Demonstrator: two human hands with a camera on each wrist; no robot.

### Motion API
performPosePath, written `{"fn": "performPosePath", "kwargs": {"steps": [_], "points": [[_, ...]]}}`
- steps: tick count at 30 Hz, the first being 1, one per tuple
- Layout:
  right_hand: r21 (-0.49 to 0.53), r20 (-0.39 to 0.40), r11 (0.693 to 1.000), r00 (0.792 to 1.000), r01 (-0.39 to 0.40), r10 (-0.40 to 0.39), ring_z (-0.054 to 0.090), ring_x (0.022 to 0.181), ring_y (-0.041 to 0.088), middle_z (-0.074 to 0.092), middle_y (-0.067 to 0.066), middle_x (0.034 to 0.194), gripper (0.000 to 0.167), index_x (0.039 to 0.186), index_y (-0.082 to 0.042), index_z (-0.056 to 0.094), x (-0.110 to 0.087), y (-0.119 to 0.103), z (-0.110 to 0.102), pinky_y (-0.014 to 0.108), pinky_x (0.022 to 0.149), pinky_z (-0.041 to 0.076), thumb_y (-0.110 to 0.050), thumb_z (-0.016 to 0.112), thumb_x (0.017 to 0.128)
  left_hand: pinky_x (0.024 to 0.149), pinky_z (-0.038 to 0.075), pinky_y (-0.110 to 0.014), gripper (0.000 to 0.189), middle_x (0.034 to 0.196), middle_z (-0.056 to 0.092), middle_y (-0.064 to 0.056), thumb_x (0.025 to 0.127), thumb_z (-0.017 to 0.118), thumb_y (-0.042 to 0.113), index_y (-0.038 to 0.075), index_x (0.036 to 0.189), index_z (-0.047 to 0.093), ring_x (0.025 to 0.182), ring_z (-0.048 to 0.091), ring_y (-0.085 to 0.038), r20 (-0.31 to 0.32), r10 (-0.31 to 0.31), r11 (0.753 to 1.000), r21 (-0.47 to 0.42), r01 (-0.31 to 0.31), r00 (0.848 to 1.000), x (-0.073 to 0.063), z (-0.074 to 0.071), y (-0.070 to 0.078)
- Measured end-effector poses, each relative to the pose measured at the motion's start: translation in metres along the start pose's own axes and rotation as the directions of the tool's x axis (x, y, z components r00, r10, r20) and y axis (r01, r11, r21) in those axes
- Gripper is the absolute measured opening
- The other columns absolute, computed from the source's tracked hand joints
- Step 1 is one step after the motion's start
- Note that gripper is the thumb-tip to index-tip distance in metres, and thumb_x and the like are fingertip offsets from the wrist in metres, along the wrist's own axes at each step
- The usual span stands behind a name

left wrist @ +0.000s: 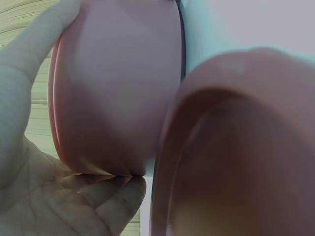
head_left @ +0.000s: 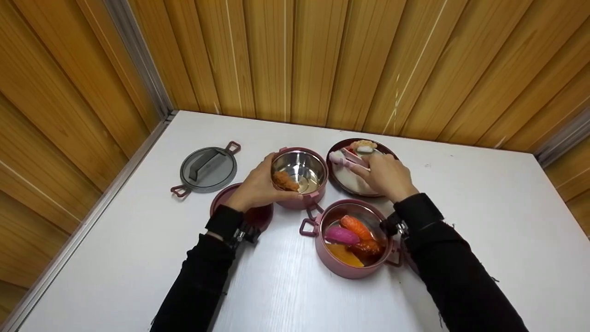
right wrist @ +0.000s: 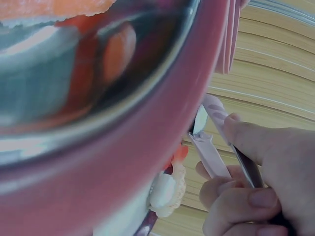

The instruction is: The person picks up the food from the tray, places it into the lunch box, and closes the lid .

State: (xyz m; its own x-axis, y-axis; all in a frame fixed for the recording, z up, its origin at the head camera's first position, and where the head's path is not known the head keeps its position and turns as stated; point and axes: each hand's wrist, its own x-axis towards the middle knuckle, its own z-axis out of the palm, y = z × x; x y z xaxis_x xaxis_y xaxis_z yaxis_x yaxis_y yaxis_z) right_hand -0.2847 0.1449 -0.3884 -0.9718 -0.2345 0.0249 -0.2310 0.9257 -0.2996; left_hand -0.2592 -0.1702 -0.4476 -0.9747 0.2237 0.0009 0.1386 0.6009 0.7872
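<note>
My left hand (head_left: 258,186) holds a pink pot (head_left: 297,202) with a shiny steel inside, fingers on its far left side and thumb along the near rim. A brown fried-looking food piece (head_left: 285,180) lies inside that pot. With my right hand (head_left: 391,176) I grip pink tongs (head_left: 352,161) over a dark-rimmed plate (head_left: 334,182). Between the tong tips a small white piece (right wrist: 200,119) shows in the right wrist view. Further toy-like food (head_left: 364,145), tan, white and red, sits at the plate's far side.
Nearer me stands a second pink pot (head_left: 339,267) holding orange, purple, yellow and red-brown food pieces. A dark red bowl (head_left: 263,219) is partly under my left wrist. The grey lid (head_left: 208,177) with red handles lies at left. Wood-patterned panels (head_left: 313,64) border the white table (head_left: 286,290).
</note>
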Motion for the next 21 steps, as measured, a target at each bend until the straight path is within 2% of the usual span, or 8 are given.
{"fn": "performPosePath", "kwargs": {"steps": [3,6,11,14,18,21], "points": [[0.005,-0.012,1.000,1.000,0.021,-0.021,0.074,0.105,0.052,0.076,0.031,0.111,0.045,0.115,-0.009,0.081,-0.001,0.000,-0.002,0.064,0.076,0.056,-0.050,0.064,0.111,0.134,0.035,-0.058,0.130,0.171,0.046,-0.021,0.074,0.103,0.047,0.009,0.173,0.027,0.161,0.045,-0.040,0.001,-0.002,1.000,0.001,0.002,1.000,0.000,0.000,-0.001],[0.008,-0.019,0.999,0.999,0.043,-0.043,0.073,0.101,0.050,0.076,0.029,0.109,0.045,0.125,-0.009,0.081,-0.002,-0.001,-0.005,0.061,0.074,0.055,-0.049,0.064,0.111,0.134,0.035,-0.059,0.130,0.171,0.047,-0.021,0.074,0.103,0.047,0.009,0.173,0.028,0.160,0.045,-0.041,0.000,0.001,1.000,0.001,-0.001,1.000,0.001,0.000,-0.001],[0.005,-0.015,0.999,0.999,0.053,-0.053,0.070,0.093,0.043,0.074,0.026,0.104,0.043,0.126,-0.008,0.080,-0.003,-0.006,-0.010,0.053,0.071,0.051,-0.046,0.065,0.111,0.135,0.035,-0.057,0.130,0.170,0.048,-0.019,0.074,0.104,0.046,0.011,0.173,0.029,0.160,0.045,-0.039,-0.002,0.001,1.000,-0.007,-0.001,1.000,0.002,0.000,-0.002],[0.007,-0.024,0.998,0.998,0.055,-0.055,0.068,0.090,0.041,0.071,0.022,0.098,0.041,0.117,-0.009,0.080,-0.005,-0.011,-0.012,0.051,0.069,0.049,-0.046,0.065,0.111,0.134,0.035,-0.057,0.130,0.170,0.048,-0.019,0.074,0.104,0.047,0.011,0.173,0.028,0.160,0.045,-0.038,0.000,-0.003,1.000,-0.004,0.003,1.000,0.002,0.000,-0.002],[0.014,-0.055,0.996,0.995,0.084,-0.083,0.069,0.090,0.043,0.070,0.020,0.095,0.039,0.117,-0.010,0.079,-0.008,-0.018,-0.014,0.054,0.069,0.050,-0.046,0.066,0.111,0.134,0.036,-0.058,0.129,0.170,0.049,-0.018,0.074,0.103,0.046,0.009,0.173,0.029,0.160,0.046,-0.038,0.000,0.016,1.000,0.002,-0.016,1.000,0.000,-0.001,-0.001],[0.014,-0.075,0.994,0.992,0.105,-0.104,0.073,0.096,0.049,0.074,0.023,0.105,0.038,0.122,-0.011,0.079,-0.011,-0.025,-0.015,0.061,0.073,0.053,-0.045,0.067,0.111,0.134,0.036,-0.058,0.126,0.169,0.051,-0.017,0.075,0.103,0.044,0.009,0.172,0.030,0.159,0.047,-0.038,-0.001,0.037,0.999,0.001,-0.037,0.999,0.000,-0.001,-0.001]]}}
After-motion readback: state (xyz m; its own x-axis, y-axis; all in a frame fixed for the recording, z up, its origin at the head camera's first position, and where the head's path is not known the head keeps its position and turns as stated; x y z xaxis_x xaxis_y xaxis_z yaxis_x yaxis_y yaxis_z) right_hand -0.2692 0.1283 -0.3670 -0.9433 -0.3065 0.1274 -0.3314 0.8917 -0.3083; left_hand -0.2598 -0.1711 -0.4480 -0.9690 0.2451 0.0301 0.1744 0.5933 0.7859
